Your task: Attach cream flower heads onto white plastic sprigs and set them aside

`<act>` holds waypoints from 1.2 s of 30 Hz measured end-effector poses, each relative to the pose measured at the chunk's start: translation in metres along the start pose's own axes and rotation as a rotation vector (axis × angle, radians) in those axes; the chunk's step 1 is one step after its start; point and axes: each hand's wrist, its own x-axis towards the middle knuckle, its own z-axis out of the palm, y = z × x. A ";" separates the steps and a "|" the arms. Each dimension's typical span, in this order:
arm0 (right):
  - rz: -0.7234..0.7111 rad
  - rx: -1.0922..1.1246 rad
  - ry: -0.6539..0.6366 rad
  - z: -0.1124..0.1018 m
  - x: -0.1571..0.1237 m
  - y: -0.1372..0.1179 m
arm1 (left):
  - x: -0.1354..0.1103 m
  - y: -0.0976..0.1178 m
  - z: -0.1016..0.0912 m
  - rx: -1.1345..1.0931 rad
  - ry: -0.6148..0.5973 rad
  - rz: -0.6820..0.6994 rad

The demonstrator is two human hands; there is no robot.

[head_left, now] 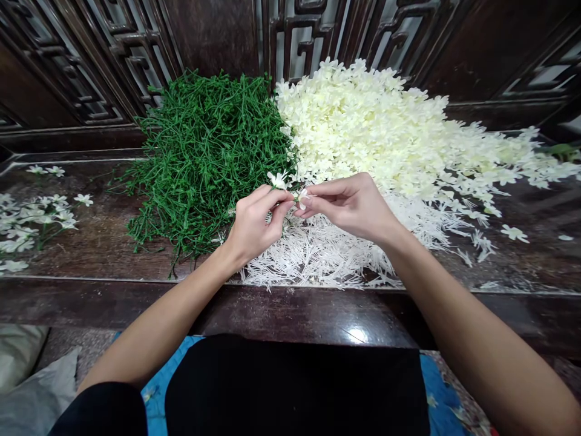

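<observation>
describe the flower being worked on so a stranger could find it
Start at the dark wooden table, where the heap of green plastic stems meets the heap of cream fabric flowers. At that seam, the small white flower stands just above the pinched fingertips of the left hand, single, not lying in a heap.

Dim, sharp — edges perhaps bowed

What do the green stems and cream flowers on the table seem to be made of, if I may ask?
Green stems: likely moulded plastic, uniform colour, slight sheen. Cream flowers: probably fabric, matt, identical petals; thin plastic is possible.
</observation>
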 end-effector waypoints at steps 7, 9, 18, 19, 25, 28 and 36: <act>0.048 0.115 0.043 0.004 0.001 -0.006 | 0.000 -0.001 -0.001 0.008 0.005 0.012; 0.057 0.102 0.040 0.005 0.001 -0.007 | -0.001 0.000 -0.001 0.015 0.006 0.007; -0.062 -0.019 0.008 0.007 -0.001 0.001 | -0.001 0.004 -0.002 0.039 -0.008 -0.057; -0.077 -0.031 0.017 0.008 -0.002 0.002 | 0.000 0.004 -0.002 0.037 -0.005 -0.053; -0.068 -0.082 0.086 0.011 -0.004 0.003 | -0.001 0.007 -0.002 0.035 0.012 -0.039; -0.102 -0.127 0.062 0.011 -0.004 0.001 | -0.002 0.008 -0.002 0.058 0.027 -0.028; -0.266 -0.370 0.072 0.012 -0.009 -0.003 | -0.003 0.010 -0.002 0.054 0.051 -0.021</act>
